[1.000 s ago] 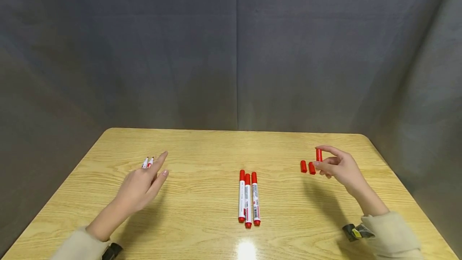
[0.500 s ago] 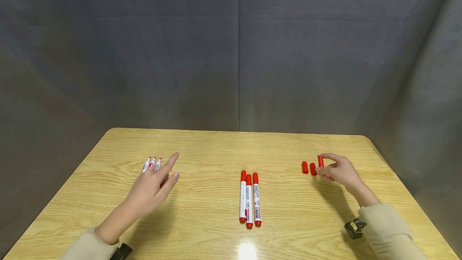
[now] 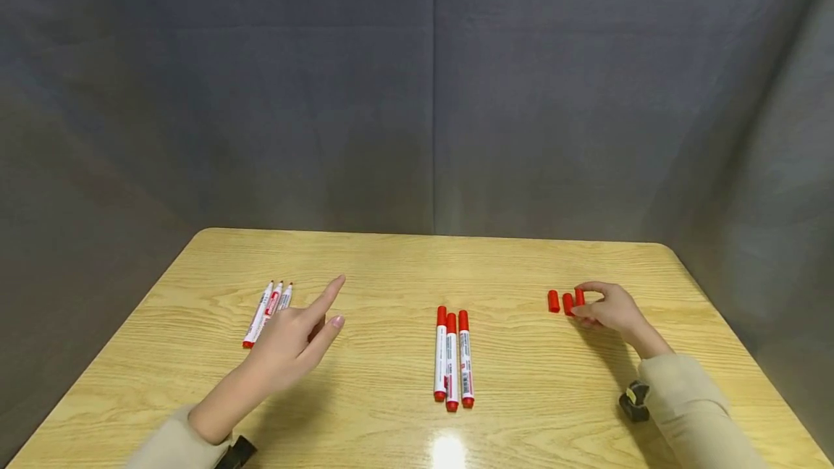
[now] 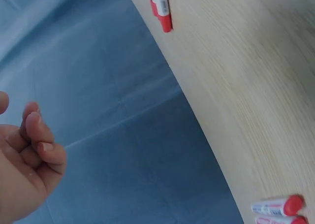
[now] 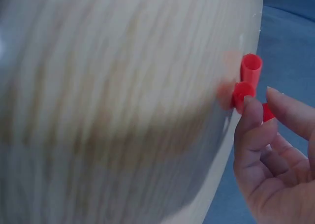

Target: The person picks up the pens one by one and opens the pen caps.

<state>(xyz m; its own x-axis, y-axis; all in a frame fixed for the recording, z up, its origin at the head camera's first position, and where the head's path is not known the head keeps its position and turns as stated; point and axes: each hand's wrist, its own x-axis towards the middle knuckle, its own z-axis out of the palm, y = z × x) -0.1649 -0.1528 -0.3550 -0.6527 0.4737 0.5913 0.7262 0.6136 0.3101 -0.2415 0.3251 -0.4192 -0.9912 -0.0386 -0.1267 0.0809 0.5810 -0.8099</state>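
Observation:
At the right of the head view, my right hand (image 3: pixel 615 311) pinches a red marker cap (image 3: pixel 579 296) between thumb and fingertips, low over the table. Two more red caps, one at the far left (image 3: pixel 554 301) and one in the middle (image 3: pixel 568 304), stand beside it; the right wrist view shows the hollow mouths of these two caps (image 5: pixel 251 66). My left hand (image 3: pixel 289 342) hovers with its index finger and thumb extended and nothing in its grasp. Partly behind it lie three uncapped red markers (image 3: pixel 260 314), tips pointing away.
Three capped red markers (image 3: pixel 452 364) lie side by side at the table's middle. The wooden table (image 3: pixel 365 266) has a rounded far edge, with a grey curtain (image 3: pixel 417 107) behind it.
My right hand has lowered the cap down toward the table next to the other two. My left hand has moved right, away from the uncapped markers, uncovering more of them.

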